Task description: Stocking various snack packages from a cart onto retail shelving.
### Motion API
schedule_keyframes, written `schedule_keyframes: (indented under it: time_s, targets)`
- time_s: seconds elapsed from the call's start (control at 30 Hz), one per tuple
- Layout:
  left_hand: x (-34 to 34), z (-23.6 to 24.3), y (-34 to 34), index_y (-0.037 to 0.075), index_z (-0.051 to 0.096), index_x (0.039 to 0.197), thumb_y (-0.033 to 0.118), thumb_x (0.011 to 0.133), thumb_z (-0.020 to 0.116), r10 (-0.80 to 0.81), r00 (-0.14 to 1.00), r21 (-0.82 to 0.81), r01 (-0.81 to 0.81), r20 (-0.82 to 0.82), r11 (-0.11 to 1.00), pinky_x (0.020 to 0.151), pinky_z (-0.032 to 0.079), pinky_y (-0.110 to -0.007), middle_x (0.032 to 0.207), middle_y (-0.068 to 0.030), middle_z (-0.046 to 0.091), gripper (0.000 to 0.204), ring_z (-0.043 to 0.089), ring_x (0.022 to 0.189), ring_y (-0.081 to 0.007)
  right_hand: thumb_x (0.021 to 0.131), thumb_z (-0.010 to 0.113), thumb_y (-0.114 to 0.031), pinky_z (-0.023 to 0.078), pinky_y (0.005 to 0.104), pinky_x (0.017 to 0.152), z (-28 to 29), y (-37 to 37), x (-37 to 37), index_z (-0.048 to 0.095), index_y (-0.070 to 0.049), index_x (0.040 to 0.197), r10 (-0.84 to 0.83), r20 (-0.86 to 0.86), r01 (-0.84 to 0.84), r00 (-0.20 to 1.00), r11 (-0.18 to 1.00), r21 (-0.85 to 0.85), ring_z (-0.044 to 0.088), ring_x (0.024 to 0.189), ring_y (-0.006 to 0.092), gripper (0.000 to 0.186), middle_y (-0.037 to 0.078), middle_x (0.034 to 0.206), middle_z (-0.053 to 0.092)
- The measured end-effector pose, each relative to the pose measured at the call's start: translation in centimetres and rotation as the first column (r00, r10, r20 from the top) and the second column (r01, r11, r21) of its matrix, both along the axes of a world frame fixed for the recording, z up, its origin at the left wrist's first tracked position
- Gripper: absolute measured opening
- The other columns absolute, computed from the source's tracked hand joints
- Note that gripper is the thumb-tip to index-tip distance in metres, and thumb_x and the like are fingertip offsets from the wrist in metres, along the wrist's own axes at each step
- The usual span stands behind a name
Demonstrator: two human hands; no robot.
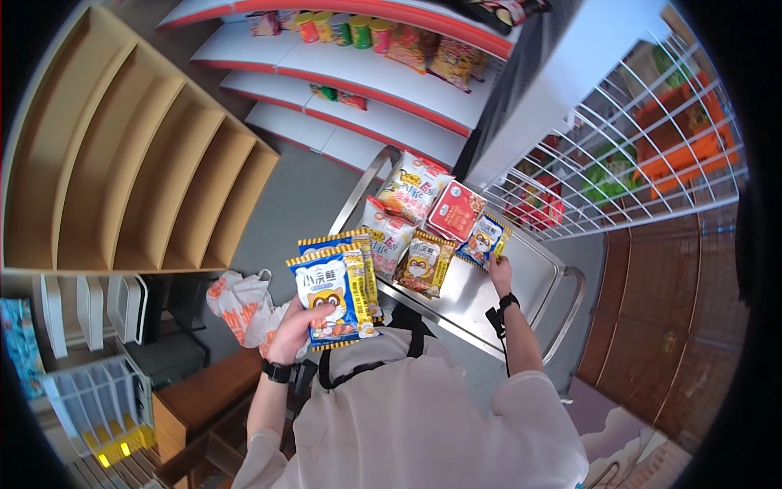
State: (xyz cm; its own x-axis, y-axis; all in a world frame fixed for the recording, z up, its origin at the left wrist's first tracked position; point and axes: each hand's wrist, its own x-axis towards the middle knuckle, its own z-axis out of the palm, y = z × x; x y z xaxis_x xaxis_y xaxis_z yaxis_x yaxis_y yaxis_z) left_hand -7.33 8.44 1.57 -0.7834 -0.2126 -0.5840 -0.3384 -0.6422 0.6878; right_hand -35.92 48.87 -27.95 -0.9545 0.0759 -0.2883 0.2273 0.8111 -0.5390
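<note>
My left hand (293,330) is closed around blue-and-yellow snack packets (326,277) with a cartoon animal face, at least two stacked, held in front of my body. To the right, my right hand (499,270) pinches the edge of a similar blue snack packet (482,236) at the metal cart. Whether that packet still rests on the cart top (517,281) I cannot tell. Beside it lies a brown-and-yellow snack packet (425,262). Two white-and-pink snack bags (414,187) and a red box-shaped package (456,210) sit farther back on the cart.
White shelves with red edges (342,69) hold snack bags and colourful canisters ahead. A wooden shelf unit (122,155) stands at left, a white wire rack (627,138) at right. A white plastic bag with orange print (244,306) and a brown wooden cabinet (204,387) are at lower left.
</note>
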Motion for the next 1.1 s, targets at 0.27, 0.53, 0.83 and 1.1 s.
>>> schedule_keyframes:
  time_s: [0.27,0.53,0.83,1.1]
  targets:
    - [-1.8,-1.0,-0.7,-0.004,0.051,0.122,0.003,0.078,0.072,-0.151,0.986,0.044,0.154,-0.066,0.987,0.089,0.051,-0.031,0.116,-0.0133,0.063,0.049,0.064,0.101,-0.0194,0.095,0.057,-0.026,0.050,0.0254,0.066,10.8,-4.6,6.4,0.058,-0.004,0.112,0.285,0.092,-0.167,0.954,0.761,-0.627,0.060,0.080,0.0112,0.028,0.004,0.092,0.064]
    - [-4.7,-1.3,0.0,-0.003,0.053,0.123,0.004,0.080,0.071,-0.332,0.938,0.086,0.341,-0.102,0.936,0.089,0.051,-0.032,0.118,-0.0120,0.062,0.047,0.063,0.102,-0.0189,0.100,0.046,-0.023,0.052,0.0270,0.080,26.8,-15.7,15.0,0.046,-0.001,0.132,0.617,0.200,-0.144,0.761,0.462,-0.875,0.059,0.098,0.0102,0.039,0.005,0.116,0.060]
    - [-6.0,-3.6,0.2,-0.001,0.053,0.123,0.003,0.081,0.070,-0.458,0.885,0.057,0.463,-0.085,0.884,0.088,0.049,-0.031,0.117,-0.0099,0.062,0.045,0.062,0.103,-0.0182,0.095,0.057,-0.018,0.056,0.0255,0.072,25.3,-15.7,16.3,0.052,-0.004,0.124,0.469,0.225,0.034,0.854,0.380,-0.924,0.063,0.094,0.0106,0.032,0.003,0.110,0.064]
    - [-6.3,-4.4,-0.9,-0.002,0.056,0.117,0.000,0.081,0.068,-0.347,0.937,-0.008,0.347,0.033,0.938,0.086,0.051,-0.031,0.112,-0.0108,0.064,0.038,0.064,0.098,-0.0186,0.090,0.061,-0.019,0.055,0.0280,0.072,23.8,-8.5,14.2,0.054,-0.001,0.119,-0.011,0.198,0.184,0.980,0.418,-0.890,0.064,0.090,0.0133,0.035,0.006,0.105,0.065]
